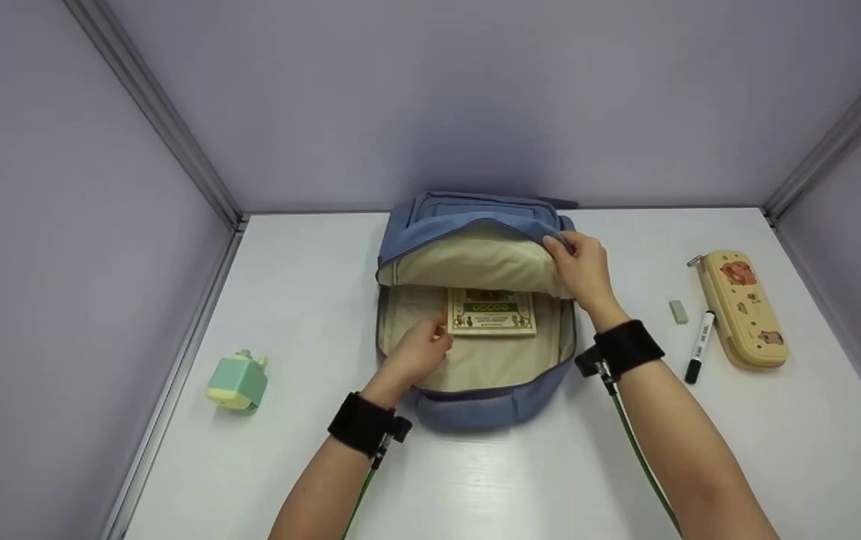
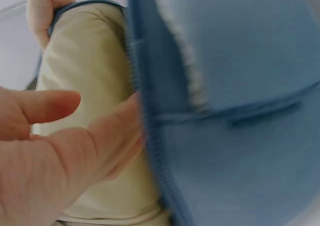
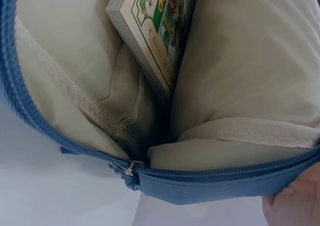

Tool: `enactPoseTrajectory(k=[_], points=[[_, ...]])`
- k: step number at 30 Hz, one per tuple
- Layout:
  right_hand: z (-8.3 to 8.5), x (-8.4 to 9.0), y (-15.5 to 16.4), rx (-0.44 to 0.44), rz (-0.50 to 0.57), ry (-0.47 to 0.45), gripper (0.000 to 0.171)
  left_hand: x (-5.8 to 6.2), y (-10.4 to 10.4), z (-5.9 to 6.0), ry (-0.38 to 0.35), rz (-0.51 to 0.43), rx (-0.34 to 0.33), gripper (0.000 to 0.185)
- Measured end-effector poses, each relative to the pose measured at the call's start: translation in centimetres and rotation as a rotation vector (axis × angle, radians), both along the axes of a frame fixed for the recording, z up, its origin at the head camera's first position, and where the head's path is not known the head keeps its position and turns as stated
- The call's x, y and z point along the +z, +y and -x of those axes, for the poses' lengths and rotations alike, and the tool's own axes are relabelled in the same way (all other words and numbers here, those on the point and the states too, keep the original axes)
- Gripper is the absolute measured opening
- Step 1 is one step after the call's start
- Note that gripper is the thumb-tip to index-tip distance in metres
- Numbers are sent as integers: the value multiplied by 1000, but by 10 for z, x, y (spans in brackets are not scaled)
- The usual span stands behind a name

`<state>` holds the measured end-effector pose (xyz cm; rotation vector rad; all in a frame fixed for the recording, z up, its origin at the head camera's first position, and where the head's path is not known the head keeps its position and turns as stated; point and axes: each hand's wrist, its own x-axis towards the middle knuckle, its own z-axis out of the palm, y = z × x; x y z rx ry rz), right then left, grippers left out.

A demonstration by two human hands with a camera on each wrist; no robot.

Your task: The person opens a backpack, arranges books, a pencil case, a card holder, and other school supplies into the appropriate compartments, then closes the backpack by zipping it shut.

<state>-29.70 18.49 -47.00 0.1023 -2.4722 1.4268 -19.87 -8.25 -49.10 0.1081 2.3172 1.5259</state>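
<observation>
Counted on the white table: six objects and two hands.

One blue backpack [image 1: 475, 405] lies open at the centre of the frame, with one book [image 1: 492, 310] inside it. At the lower left sits one mint-green sharpener-like gadget [image 1: 238, 382]. At the right edge there is one yellow pencil case [image 1: 742, 307], with one marker [image 1: 700, 346] and one small eraser [image 1: 678, 311] just left of it. Two hands are in view: one left hand [image 1: 419, 352] and one right hand [image 1: 584, 270], each wrist wearing one black band, so two bands.
</observation>
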Motion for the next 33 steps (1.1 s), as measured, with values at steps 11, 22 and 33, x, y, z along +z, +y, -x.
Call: enactPoseTrajectory(k=[11,22,33], points=[[-1,-2,3,19,-17,52,33,39,-21,23,860,297,286,15],[-8,-9,7,91,-41,62,36,19,-52,49,741,491,178,44],[-27,3,14,211,-238,110,23,14,-54,38,864,573,191,22]])
